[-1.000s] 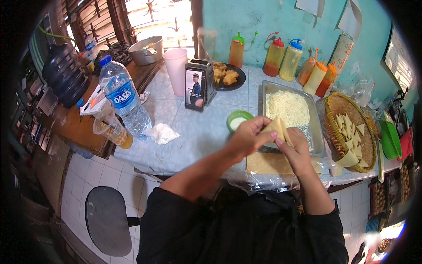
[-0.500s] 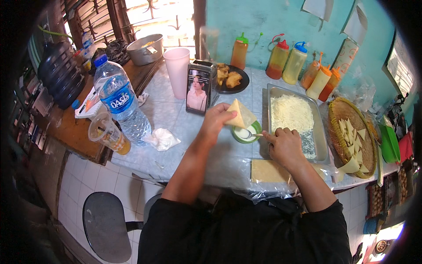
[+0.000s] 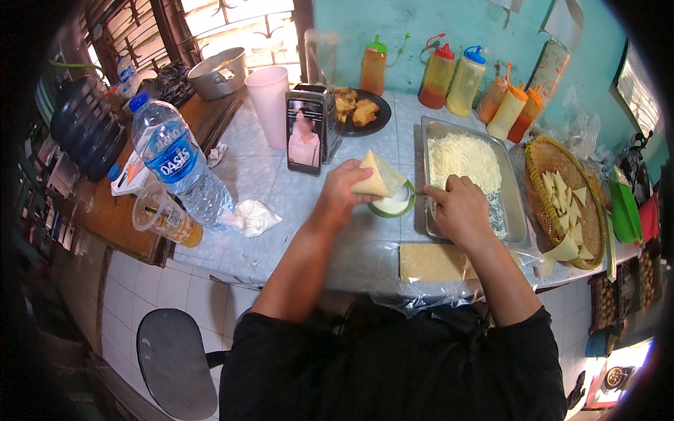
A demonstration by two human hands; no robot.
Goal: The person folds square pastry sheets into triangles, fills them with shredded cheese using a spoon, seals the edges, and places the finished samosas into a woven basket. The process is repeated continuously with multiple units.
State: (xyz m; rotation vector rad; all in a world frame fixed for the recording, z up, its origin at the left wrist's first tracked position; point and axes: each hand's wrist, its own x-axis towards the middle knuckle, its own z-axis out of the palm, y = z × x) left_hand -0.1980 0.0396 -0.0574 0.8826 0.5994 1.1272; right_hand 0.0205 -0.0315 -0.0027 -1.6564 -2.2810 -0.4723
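Observation:
My left hand grips a pastry wrapper folded into a triangle, with a loose pale flap pointing right. In my closed right hand is a spoon, its tip lying at the wrapper's flap. Directly below them sits a small green bowl of white paste. Beside my right hand stands a metal tray of pale grated shreds, probably cheese. Flat square wrappers lie under clear plastic at the table's front edge, below my right wrist.
To the right, a woven basket holds several folded triangles. Sauce bottles line the wall. A phone leans on a holder near a black plate of fried food. Leftward stand a large water bottle and a plastic cup.
The spoon has lifted out of the green bowl up to the wrapper's flap. My left hand has tilted the wrapper toward it. The whole view has shifted slightly.

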